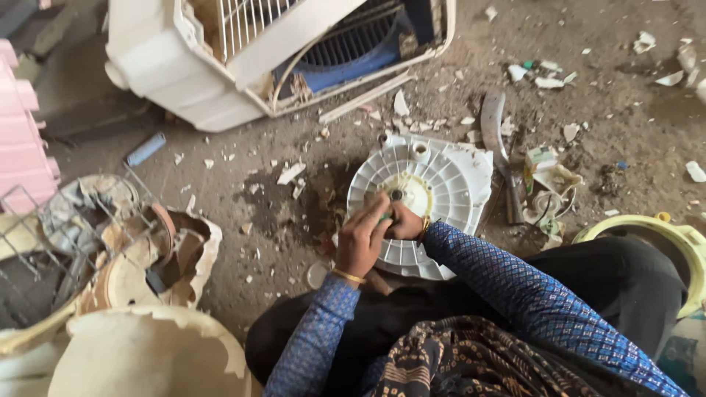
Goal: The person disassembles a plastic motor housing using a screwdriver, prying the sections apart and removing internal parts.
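Note:
A round white ribbed plastic part (441,184) lies on the dirt floor in front of me. Both my hands meet over its near side, close to the yellowish hub (408,192). My left hand (362,239) is closed around a green-handled tool (384,217) that points at the hub. My right hand (406,222) is curled beside it, touching the same tool; the fingers hide how it grips. Both sleeves are blue patterned, with a bangle on each wrist.
A broken white cooler housing (220,66) with a wire grille lies at the back left. Cracked cream shells (147,345) and a wire rack (66,235) sit at left. A dark curved blade (494,125), scraps and a yellow-green ring (676,242) lie at right.

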